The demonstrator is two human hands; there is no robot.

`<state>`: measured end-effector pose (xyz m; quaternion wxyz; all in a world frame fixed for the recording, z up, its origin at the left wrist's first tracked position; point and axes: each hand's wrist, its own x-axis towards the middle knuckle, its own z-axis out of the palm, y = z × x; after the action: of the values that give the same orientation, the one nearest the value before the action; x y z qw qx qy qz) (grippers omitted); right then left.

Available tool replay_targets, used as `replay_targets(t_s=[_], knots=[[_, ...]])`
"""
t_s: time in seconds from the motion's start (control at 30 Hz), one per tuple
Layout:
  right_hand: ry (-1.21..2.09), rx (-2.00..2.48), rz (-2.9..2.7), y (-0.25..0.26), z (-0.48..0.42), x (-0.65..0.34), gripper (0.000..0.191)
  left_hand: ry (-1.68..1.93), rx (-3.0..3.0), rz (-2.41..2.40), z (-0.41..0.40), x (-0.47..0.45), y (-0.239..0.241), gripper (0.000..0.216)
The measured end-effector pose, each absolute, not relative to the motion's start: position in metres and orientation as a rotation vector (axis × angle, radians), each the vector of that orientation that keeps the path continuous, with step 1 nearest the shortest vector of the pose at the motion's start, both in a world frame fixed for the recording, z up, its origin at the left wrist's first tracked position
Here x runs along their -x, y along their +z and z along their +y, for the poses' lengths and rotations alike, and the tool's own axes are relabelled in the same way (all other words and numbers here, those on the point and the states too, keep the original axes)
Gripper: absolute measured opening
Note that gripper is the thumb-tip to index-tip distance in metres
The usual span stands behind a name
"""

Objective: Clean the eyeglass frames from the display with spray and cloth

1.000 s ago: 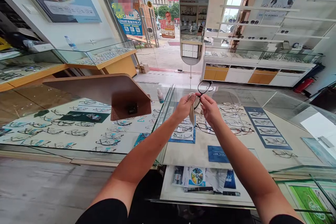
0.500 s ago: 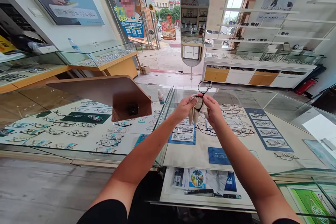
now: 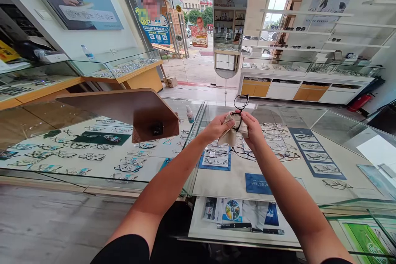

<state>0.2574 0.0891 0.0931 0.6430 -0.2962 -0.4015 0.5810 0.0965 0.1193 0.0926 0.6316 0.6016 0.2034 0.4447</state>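
The left hand (image 3: 219, 126) is gripping a pale cloth (image 3: 228, 137) against the lower rim of some black glasses (image 3: 241, 109), and the right hand (image 3: 252, 126) is closing its fingers on the frame near its middle. The glasses are hanging above the counter (image 3: 219, 183), their long axis running roughly upright in the view, one round rim pointing up toward the tall mirror (image 3: 229, 24), the other sitting lower between the hands. Which way the side arms are pointing is hard to tell. Inside the glass-topped counter, rows of display frames (image 3: 93, 156) are lying near a blue card (image 3: 258, 183). A small bottle (image 3: 189, 114) and a brown board (image 3: 111, 101) are standing to the left. Farther off, white shelves (image 3: 306, 12) are carrying sunglasses (image 3: 297, 29), and a red fire extinguisher (image 3: 361, 102) is standing at the right.
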Motion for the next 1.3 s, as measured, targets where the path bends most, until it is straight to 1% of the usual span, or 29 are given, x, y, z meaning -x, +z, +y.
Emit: replay_targets(t_s=[0.17, 0.33, 0.43, 0.53, 0.67, 0.83, 0.9, 0.97, 1.07, 1.17, 1.3], knots=[[1.302, 0.656, -0.903, 0.089, 0.087, -0.248, 0.037, 1.267, -1.303, 0.586, 0.117, -0.107, 0.085, 0.062], [1.339, 0.690, -0.909, 0.094, 0.088, -0.254, 0.043, 1.285, -1.224, 0.602, 0.124, -0.109, 0.083, 0.066], [1.249, 0.670, -0.856, 0.097, 0.095, -0.267, 0.041, 1.385, -1.099, 0.671, 0.134, -0.103, 0.082, 0.067], [1.177, 0.643, -0.812, 0.098, 0.103, -0.277, 0.035, 1.516, -0.959, 0.778, 0.146, -0.095, 0.079, 0.060], [1.188, 0.660, -0.828, 0.099, 0.104, -0.279, 0.036, 1.627, -0.835, 0.874, 0.160, -0.085, 0.076, 0.046], [1.214, 0.643, -0.839, 0.099, 0.100, -0.277, 0.037, 1.651, -0.790, 0.831, 0.167, -0.076, 0.081, 0.036], [1.207, 0.646, -0.838, 0.099, 0.100, -0.277, 0.037, 1.665, -0.806, 0.794, 0.164, -0.076, 0.084, 0.036], [1.179, 0.661, -0.842, 0.098, 0.101, -0.276, 0.035, 1.671, -0.939, 0.772, 0.155, -0.078, 0.088, 0.040], [1.119, 0.683, -0.835, 0.096, 0.102, -0.273, 0.034, 1.622, -1.408, 0.756, 0.131, -0.088, 0.091, 0.050], [1.075, 0.690, -0.816, 0.093, 0.102, -0.267, 0.034, 1.446, -1.907, 0.631, 0.108, -0.102, 0.089, 0.057], [1.084, 0.689, -0.764, 0.088, 0.101, -0.262, 0.036, 1.274, -2.237, 0.511, 0.097, -0.117, 0.078, 0.065]])
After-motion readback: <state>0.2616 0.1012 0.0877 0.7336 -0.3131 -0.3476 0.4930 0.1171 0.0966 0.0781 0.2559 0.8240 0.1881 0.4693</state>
